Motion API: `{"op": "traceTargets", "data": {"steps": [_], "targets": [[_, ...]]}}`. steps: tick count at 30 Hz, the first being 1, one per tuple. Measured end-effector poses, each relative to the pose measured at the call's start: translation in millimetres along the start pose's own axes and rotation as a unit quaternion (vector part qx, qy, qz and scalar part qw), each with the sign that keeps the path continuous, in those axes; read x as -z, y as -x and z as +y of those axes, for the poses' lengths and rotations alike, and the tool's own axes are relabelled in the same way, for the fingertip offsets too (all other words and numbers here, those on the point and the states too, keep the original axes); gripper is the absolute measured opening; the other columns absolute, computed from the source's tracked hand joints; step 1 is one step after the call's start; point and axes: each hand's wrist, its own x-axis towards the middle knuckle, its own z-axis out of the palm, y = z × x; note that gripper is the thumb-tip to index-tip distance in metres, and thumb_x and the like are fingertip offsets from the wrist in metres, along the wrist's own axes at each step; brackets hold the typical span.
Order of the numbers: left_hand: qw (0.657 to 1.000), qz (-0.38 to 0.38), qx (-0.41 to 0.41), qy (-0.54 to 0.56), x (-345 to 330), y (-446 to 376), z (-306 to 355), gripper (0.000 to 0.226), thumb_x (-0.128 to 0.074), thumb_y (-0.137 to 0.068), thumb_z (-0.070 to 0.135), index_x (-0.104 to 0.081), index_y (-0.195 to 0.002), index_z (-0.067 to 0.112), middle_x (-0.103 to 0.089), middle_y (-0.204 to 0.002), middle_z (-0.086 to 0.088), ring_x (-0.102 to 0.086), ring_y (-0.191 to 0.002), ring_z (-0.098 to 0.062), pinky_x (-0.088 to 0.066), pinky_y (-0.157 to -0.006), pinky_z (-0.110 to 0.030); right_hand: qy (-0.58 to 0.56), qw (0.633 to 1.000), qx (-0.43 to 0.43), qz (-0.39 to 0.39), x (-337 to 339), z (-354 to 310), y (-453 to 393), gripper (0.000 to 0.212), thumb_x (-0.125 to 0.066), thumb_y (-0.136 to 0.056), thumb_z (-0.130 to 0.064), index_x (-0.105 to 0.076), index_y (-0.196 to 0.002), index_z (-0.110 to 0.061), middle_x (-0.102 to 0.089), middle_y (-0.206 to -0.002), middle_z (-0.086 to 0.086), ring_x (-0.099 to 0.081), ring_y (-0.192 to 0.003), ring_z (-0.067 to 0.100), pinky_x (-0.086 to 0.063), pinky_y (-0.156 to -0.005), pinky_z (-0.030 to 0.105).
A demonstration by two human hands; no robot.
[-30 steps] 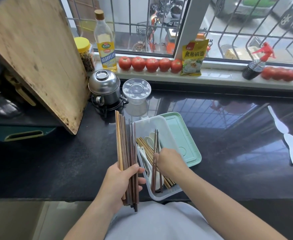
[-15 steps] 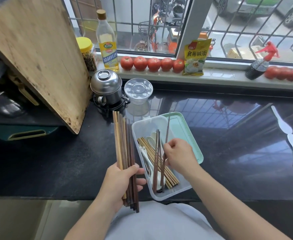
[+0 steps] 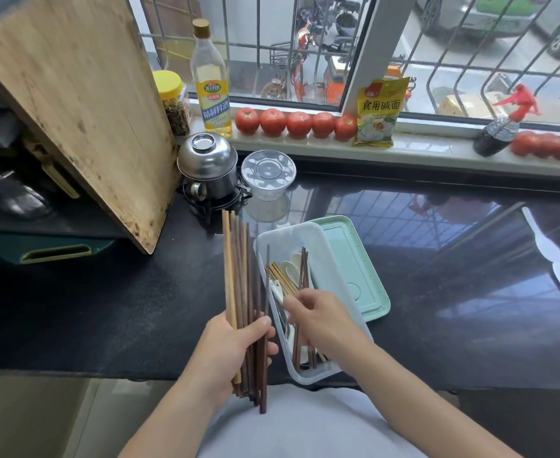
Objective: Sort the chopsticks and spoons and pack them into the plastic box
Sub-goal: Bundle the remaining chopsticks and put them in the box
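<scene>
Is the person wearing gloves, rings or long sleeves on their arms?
No. Both hands are bare: the left hand and the right hand show no gloves, rings, watch or bracelet. Both forearms are uncovered as far as the picture shows, so no sleeves are in view. Between the arms there is only a light grey garment on the body.

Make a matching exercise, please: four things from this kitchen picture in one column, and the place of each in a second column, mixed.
1. bundle of chopsticks
2. green lid
3. tomatoes
4. white spoons

A. on the windowsill
B. on the counter, far right
C. in the left hand
D. beside the plastic box, on its right

Pairs: 1-C, 2-D, 3-A, 4-B
</scene>
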Motion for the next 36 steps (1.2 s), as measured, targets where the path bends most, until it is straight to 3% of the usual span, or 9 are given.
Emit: {"op": "traceTargets", "data": {"steps": [3,7,9,13,19,24,27,30,36], "targets": [[0.998,-0.038,-0.011,-0.045,-8,1,5,0.016,-0.071,-0.096,0.014,-0.071,-0.111,0.008,-0.078,-0.093,-0.017,-0.077,-0.076,-0.029,-0.062,-0.066,-0.037,-0.14,0.987,0.004,-0.074,-6,-9,14,0.028,-0.06,-0.1,-0.033,-0.068,-0.081,-0.014,-0.064,-0.068,0.007,-0.054,-0.05,0.014,-0.043,-0.052,0.03],[1.0,0.001,-0.008,-0.03,-12,-5,7,0.016,-0.07,-0.097,0.014,-0.067,-0.11,0.006,-0.079,-0.09,-0.016,-0.077,-0.077,-0.03,-0.064,-0.071,-0.041,-0.181,0.981,-0.007,0.068,17,-11,-3,0.029,-0.057,-0.102,-0.027,-0.065,-0.086,-0.004,-0.066,-0.066,0.003,-0.057,-0.051,0.012,-0.052,-0.055,0.03],[0.999,0.042,-0.002,-0.012,-8,-11,4,0.016,-0.07,-0.097,0.016,-0.066,-0.11,0.007,-0.078,-0.092,-0.015,-0.077,-0.075,-0.028,-0.064,-0.067,-0.038,-0.059,0.984,0.003,0.171,38,-7,-23,0.033,-0.052,-0.102,-0.031,-0.064,-0.082,-0.008,-0.07,-0.069,0.005,-0.065,-0.057,0.019,-0.059,-0.063,0.042],[0.997,0.073,0.003,0.012,0,-17,-5,0.021,-0.072,-0.096,0.017,-0.067,-0.113,0.007,-0.074,-0.091,-0.016,-0.074,-0.07,-0.026,-0.059,-0.063,-0.035,0.2,0.973,-0.026,0.11,33,2,-44,0.032,-0.05,-0.101,-0.034,-0.062,-0.08,-0.012,-0.067,-0.079,0.008,-0.067,-0.074,0.03,-0.059,-0.072,0.044],[0.999,0.051,-0.005,0.016,-2,-13,-5,0.016,-0.07,-0.097,0.015,-0.069,-0.113,0.01,-0.072,-0.09,-0.014,-0.074,-0.072,-0.027,-0.06,-0.066,-0.037,0.251,0.964,-0.026,0.085,-10,22,-61,0.021,-0.053,-0.101,-0.026,-0.064,-0.097,-0.008,-0.065,-0.09,0.008,-0.066,-0.089,0.033,-0.056,-0.075,0.038],[1.0,0.025,-0.011,-0.002,3,-6,-3,0.017,-0.067,-0.099,0.01,-0.065,-0.115,0.011,-0.08,-0.092,-0.01,-0.077,-0.082,-0.03,-0.063,-0.071,-0.04,0.27,0.957,-0.025,0.104,4,15,-36,0.031,-0.049,-0.101,-0.045,-0.057,-0.099,-0.015,-0.064,-0.092,0.005,-0.061,-0.087,0.03,-0.051,-0.075,0.038],[0.999,-0.016,-0.013,-0.026,1,-2,3,0.02,-0.067,-0.099,0.01,-0.062,-0.118,0.011,-0.08,-0.096,-0.008,-0.078,-0.086,-0.029,-0.063,-0.072,-0.038,0.076,0.997,0.003,0.025,15,-4,-6,0.032,-0.049,-0.102,-0.043,-0.064,-0.089,-0.018,-0.068,-0.075,0.002,-0.065,-0.066,0.02,-0.056,-0.066,0.036],[0.997,-0.065,-0.006,-0.028,-6,-2,8,0.02,-0.065,-0.099,0.009,-0.067,-0.119,0.011,-0.079,-0.099,-0.014,-0.077,-0.083,-0.032,-0.062,-0.071,-0.038,-0.106,0.992,0.006,-0.071,3,-15,10,0.03,-0.058,-0.1,-0.036,-0.071,-0.089,-0.011,-0.068,-0.075,0.007,-0.061,-0.059,0.012,-0.05,-0.059,0.034],[1.0,0.011,0.008,-0.009,-4,-12,3,0.02,-0.067,-0.1,0.015,-0.061,-0.117,0.007,-0.079,-0.094,-0.015,-0.077,-0.083,-0.034,-0.062,-0.068,-0.04,-0.111,0.986,-0.035,0.123,20,-6,-11,0.029,-0.053,-0.103,-0.025,-0.066,-0.09,-0.003,-0.065,-0.065,0.007,-0.058,-0.048,0.015,-0.053,-0.053,0.033]]}}
